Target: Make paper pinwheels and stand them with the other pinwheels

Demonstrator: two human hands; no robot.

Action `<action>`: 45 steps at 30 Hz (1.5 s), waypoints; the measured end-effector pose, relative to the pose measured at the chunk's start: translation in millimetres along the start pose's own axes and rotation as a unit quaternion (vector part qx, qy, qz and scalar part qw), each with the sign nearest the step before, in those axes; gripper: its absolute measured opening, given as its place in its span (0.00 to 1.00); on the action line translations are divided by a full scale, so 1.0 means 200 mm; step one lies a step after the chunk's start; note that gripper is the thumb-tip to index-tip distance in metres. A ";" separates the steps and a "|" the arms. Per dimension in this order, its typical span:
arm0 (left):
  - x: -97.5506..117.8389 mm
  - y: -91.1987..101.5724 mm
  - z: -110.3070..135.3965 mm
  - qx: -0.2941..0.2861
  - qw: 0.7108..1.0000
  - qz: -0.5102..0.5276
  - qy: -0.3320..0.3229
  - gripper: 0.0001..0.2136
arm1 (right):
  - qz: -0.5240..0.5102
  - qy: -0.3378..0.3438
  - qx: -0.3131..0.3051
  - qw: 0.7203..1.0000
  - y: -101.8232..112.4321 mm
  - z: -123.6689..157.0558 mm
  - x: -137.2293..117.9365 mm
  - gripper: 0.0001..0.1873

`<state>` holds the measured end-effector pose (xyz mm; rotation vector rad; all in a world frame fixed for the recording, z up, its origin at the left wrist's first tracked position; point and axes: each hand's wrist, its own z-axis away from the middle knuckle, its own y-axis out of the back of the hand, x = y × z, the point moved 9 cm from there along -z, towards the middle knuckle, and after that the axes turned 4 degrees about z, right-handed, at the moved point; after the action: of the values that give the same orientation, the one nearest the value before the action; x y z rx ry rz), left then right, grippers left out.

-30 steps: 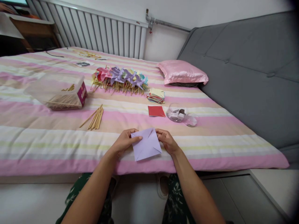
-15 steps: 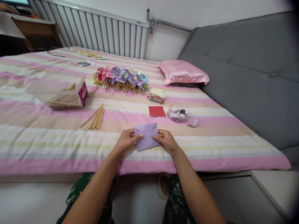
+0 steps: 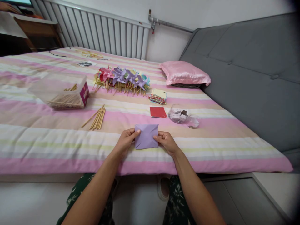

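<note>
A folded lilac paper square [image 3: 146,136] is held just above the striped bed cover [image 3: 47,140], near its front edge. My left hand [image 3: 126,140] pinches its left side, fingers closed on it. At the paper's right side my right hand [image 3: 165,141] grips it the same way. The paper shows diagonal slits or creases at its top corners.
Beyond the hands lie a red paper square [image 3: 158,112], a stack of coloured papers [image 3: 158,96], two small clear containers [image 3: 182,117], a bundle of wooden sticks [image 3: 97,117], a clear box of sticks [image 3: 63,90] and a row of finished pinwheels [image 3: 123,78]. A pink pillow [image 3: 184,73] and grey sofa [image 3: 253,75] are at the right.
The lilac paper went from a tilted open square to a smaller, level, folded shape, raised slightly toward the far side. Both hands stayed on its sides.
</note>
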<state>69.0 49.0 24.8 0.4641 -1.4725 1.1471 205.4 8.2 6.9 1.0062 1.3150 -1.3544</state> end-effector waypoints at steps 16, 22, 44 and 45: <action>-0.06 0.02 -0.03 0.010 1.000 0.012 0.000 0.13 | 0.028 0.004 -0.018 0.999 -0.03 0.00 -0.01 0.19; -0.05 0.01 -0.02 0.010 1.000 0.018 0.002 0.12 | 0.039 0.012 -0.025 0.999 -0.04 0.00 -0.02 0.18; -0.02 0.03 -0.01 0.036 0.999 -0.002 -0.018 0.11 | 0.039 0.013 -0.055 0.998 -0.05 0.02 -0.01 0.18; -0.02 0.03 -0.02 0.037 0.999 -0.001 -0.014 0.11 | 0.039 0.014 -0.055 0.998 -0.05 0.02 -0.01 0.18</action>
<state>67.4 52.6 18.0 0.5360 -1.4568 1.2008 196.2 3.8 12.0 0.9934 1.3418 -1.2008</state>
